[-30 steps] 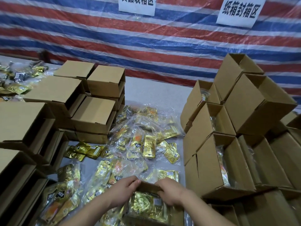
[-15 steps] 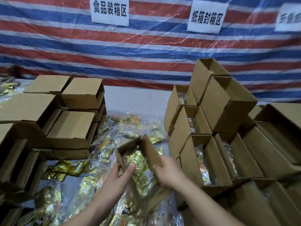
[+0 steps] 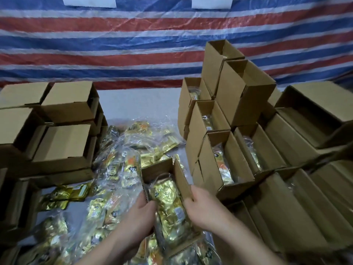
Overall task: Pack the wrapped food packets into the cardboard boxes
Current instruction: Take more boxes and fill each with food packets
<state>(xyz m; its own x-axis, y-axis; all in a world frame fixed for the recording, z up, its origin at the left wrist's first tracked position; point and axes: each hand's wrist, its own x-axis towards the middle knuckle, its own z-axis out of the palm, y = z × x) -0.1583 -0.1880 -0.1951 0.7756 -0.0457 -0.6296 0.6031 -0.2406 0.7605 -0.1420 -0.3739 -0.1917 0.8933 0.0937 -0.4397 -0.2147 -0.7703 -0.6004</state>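
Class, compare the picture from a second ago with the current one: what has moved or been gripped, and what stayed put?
The small box has been lifted from low on the table and turned open-side up. The left hand and right hand kept holding its sides, and the gold packet stayed inside. The loose packets and the stacked boxes at the right stayed put.

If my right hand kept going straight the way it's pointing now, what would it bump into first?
Your right hand grips the right wall of the held box, fingers pointing up and left. Going straight on, it would probably press into that wall first, then the gold packet inside; depth is hard to judge.
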